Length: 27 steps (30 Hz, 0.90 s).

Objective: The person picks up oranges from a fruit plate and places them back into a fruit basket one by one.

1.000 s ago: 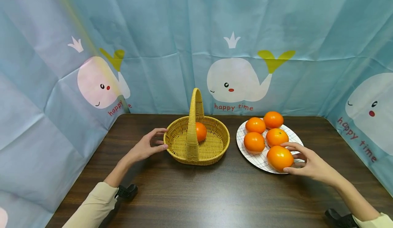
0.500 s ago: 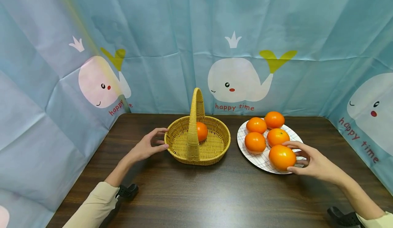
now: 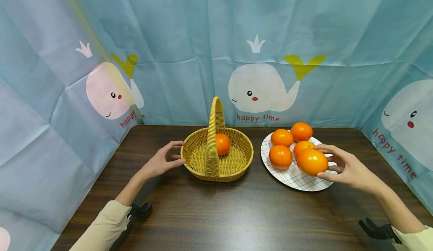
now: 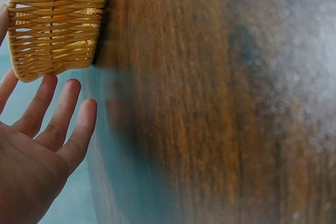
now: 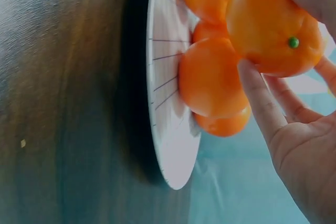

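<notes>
Touched the left side of the wicker basket with the left hand, there with fingers loosely extended rather than clamped. Called, most likely, for just that light contact, to avoid tipping or dragging it. Spotted inside, beside the handle: one orange fruit. Ran on rightward over the dark table to the checked plate, loaded at its far and left parts with four fruits. And here, on the right, pinched the near fruit between thumb and fingertips of the right hand, and held it above the plate! Looked secure, though probably slippery; asked for even pressure, a level wrist and enough height to avoid knocking or rolling the neighbours.
</notes>
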Tool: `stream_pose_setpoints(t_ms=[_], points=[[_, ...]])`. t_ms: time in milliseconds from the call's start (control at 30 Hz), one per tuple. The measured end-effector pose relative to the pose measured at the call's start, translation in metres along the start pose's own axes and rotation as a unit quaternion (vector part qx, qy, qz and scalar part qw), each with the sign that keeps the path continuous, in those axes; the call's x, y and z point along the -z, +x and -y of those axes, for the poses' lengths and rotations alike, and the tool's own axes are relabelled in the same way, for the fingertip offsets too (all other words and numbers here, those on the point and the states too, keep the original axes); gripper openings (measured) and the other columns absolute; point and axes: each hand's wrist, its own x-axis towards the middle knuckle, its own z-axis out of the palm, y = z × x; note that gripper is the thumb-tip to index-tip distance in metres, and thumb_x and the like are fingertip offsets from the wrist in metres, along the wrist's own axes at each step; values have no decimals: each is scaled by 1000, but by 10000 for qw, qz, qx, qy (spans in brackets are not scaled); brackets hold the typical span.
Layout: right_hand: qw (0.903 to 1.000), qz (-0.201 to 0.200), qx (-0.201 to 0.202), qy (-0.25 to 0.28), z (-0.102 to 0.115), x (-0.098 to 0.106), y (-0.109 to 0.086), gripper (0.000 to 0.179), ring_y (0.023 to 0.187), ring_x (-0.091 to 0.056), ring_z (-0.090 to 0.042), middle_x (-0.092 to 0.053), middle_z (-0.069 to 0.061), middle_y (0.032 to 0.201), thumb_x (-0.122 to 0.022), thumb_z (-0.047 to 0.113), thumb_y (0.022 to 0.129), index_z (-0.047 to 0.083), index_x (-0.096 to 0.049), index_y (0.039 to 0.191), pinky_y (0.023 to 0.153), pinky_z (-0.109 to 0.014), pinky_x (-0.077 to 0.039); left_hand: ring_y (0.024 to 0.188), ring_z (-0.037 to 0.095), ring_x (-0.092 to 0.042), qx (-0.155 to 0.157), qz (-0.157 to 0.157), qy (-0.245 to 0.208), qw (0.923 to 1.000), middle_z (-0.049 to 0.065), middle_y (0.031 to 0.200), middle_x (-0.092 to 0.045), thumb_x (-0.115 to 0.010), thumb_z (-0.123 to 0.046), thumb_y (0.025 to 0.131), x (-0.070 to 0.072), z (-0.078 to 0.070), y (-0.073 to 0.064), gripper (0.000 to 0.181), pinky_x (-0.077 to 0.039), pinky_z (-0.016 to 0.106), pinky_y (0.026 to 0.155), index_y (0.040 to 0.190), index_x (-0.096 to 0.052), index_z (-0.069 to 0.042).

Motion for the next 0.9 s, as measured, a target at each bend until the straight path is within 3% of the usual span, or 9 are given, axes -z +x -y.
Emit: stream_pose_setpoints(t_ms=[233,567,900], points=[[9999,-70,64,95,5,-1,12,77,107,-63,-13,-52,-6,137,-83,-15,75,0,-50,143,85,-24,-56,117,46,-59,3,10,-64,10000,25,147,-43,-73,-7,95,0,0,0,61,-57,34,88,148,-43,-1],[9999,-20,139,98,10,-6,34,76,108,-62,-15,-53,-9,137,-85,-10,76,4,-52,142,87,-25,-55,118,48,-58,-29,3,-102,9999,24,147,-43,-73,-7,95,0,0,0,61,-57,40,89,148,-43,-1],[9997,-22,209,159,12,-12,54,76,108,-61,-21,-51,-9,139,-86,-9,76,5,-53,143,88,-25,-55,118,46,-59,-8,42,-143,9999,23,147,-43,-73,-7,96,0,1,0,61,-58,34,86,148,-43,-3]])
